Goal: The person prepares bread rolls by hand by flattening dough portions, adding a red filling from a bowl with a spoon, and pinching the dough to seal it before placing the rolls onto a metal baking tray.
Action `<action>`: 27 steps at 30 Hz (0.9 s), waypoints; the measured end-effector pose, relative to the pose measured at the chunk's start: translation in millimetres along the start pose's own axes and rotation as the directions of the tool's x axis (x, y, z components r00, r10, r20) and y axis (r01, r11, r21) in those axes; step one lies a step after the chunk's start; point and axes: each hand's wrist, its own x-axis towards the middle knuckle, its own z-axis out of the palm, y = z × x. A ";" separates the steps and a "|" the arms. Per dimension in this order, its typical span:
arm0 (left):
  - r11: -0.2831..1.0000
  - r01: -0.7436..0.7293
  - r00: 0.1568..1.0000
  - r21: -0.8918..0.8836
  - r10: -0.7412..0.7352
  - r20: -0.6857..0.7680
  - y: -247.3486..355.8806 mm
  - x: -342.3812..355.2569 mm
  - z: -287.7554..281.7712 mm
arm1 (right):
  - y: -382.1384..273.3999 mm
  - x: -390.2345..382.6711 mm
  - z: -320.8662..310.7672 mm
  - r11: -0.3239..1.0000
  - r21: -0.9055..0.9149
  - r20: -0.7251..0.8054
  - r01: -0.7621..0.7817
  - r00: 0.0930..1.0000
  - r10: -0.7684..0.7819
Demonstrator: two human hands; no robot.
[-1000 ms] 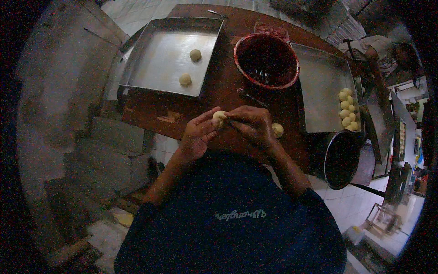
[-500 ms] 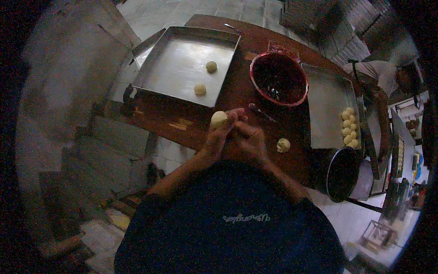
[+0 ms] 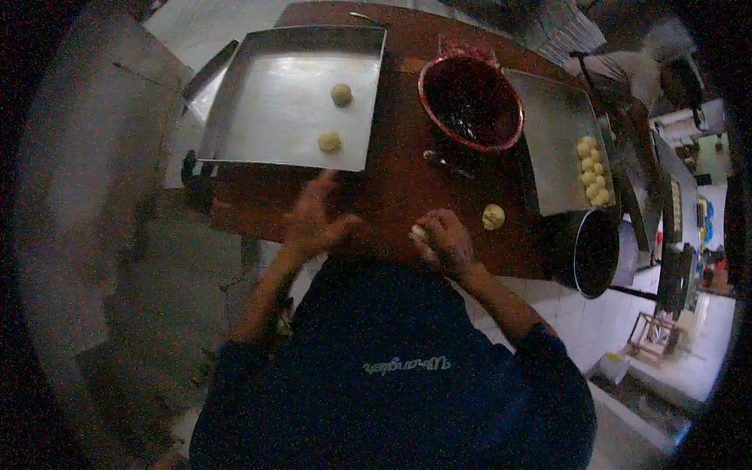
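Observation:
My right hand (image 3: 446, 243) is closed round a pale dough ball (image 3: 420, 233), part of which shows at the fingertips. To its left my left hand (image 3: 313, 215) is open over the table, fingers spread and nothing in it. Just beyond that hand, a large metal tray (image 3: 262, 102) holds two dough balls, a duller one (image 3: 341, 95) and a yellower one (image 3: 329, 141). A rough, torn-looking lump of dough (image 3: 493, 217) lies on the table to the right of my right hand.
Beyond my right hand stands a red-rimmed bowl (image 3: 520, 117) with dark contents, a spoon (image 3: 448, 164) in front of it. Further right, a second tray (image 3: 548, 117) holds several dough balls (image 3: 591, 168). A black round container (image 3: 578, 254) sits at the table's right edge.
My hands, close together before, have moved apart, the left one outward and opened. The dough ball at my left hand's side now shows in my right hand. The whole view has shifted slightly.

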 end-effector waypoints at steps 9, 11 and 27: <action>0.933 0.141 0.985 0.331 -0.101 -0.137 -104.3 -7.0 3.5 | 26.8 25.5 84.3 0.944 -0.234 -0.150 -0.233 0.968 0.201; 0.948 0.141 0.984 0.287 -0.103 -0.143 -114.2 -2.7 14.9 | 25.5 -11.1 71.7 0.956 -0.267 -0.076 -0.125 0.991 0.109; 0.960 0.202 0.970 0.192 -0.168 -0.178 -134.8 -38.5 -8.1 | 35.9 -17.9 50.8 0.933 -0.311 -0.182 -0.182 0.975 0.129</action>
